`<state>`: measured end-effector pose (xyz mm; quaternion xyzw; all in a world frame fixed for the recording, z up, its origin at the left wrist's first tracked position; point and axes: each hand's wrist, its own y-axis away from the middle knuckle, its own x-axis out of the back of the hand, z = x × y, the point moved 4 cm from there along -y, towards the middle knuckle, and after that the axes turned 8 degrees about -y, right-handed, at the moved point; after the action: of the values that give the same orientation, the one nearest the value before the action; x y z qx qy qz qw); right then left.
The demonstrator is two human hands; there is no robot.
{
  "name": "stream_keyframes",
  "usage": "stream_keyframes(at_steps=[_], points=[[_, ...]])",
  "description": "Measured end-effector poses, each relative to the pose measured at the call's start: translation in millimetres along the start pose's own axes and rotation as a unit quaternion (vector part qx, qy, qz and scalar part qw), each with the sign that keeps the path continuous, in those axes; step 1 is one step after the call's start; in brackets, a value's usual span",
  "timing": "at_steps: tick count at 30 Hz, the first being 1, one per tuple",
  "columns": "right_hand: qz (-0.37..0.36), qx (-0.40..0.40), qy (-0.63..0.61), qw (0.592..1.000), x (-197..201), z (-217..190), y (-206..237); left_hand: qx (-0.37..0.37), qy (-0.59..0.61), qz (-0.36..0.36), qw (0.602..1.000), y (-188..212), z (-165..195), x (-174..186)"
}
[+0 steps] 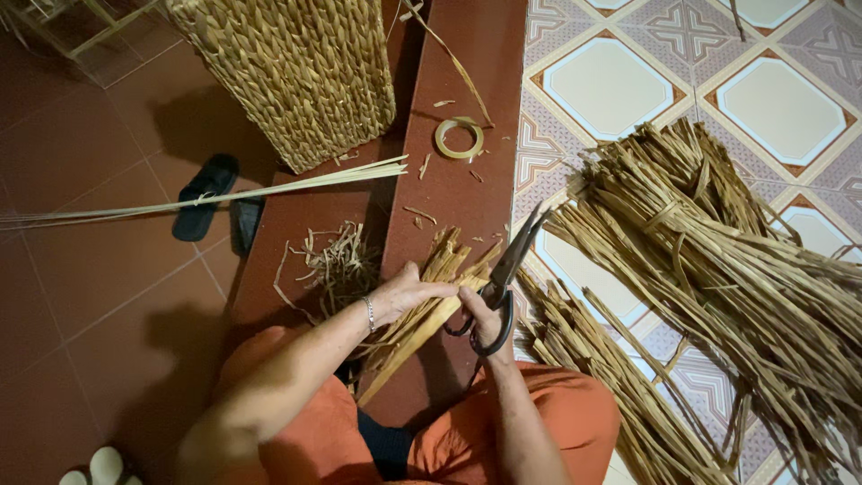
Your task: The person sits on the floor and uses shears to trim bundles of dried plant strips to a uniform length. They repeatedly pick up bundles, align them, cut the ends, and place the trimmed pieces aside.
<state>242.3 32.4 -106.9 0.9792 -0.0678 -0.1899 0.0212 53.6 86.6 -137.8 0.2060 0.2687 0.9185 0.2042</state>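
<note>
Two hands at work, both mine. Left hand is wrapping its fingers closed around a bundle of dried stalks, which is lying slantwise over the dark red step, its cut ends pointing away from me. Right hand is gripping black scissors, fingers through the loops, blades standing apart and pointing up past the bundle's ends. Loose trimmings are lying just left of the bundle. One tape roll is resting farther up the step. One woven basket is standing beyond it. Long pale reeds are stretching leftward over the floor. Heaped stalks are covering the patterned tiles on my right. Dark sandals are sitting near the basket.
</note>
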Motion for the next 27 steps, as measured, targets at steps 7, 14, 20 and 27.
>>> stream_keyframes(at_steps=[7,14,20,27], points=[[0.097,0.143,0.094,0.980,10.8,-33.7,3.2,0.020,-0.024,-0.062,0.998,6.5,6.1,-11.9],[0.105,0.154,0.111,0.976,13.3,-22.8,4.8,-0.015,0.084,-0.158,0.984,32.2,28.0,-22.5],[0.085,0.161,0.027,0.983,8.4,-22.3,-0.6,-0.057,0.023,-0.131,0.989,21.3,24.5,-27.4],[0.089,0.152,0.072,0.982,13.1,-27.8,1.5,-0.089,0.086,-0.203,0.971,36.0,35.9,-27.7]])
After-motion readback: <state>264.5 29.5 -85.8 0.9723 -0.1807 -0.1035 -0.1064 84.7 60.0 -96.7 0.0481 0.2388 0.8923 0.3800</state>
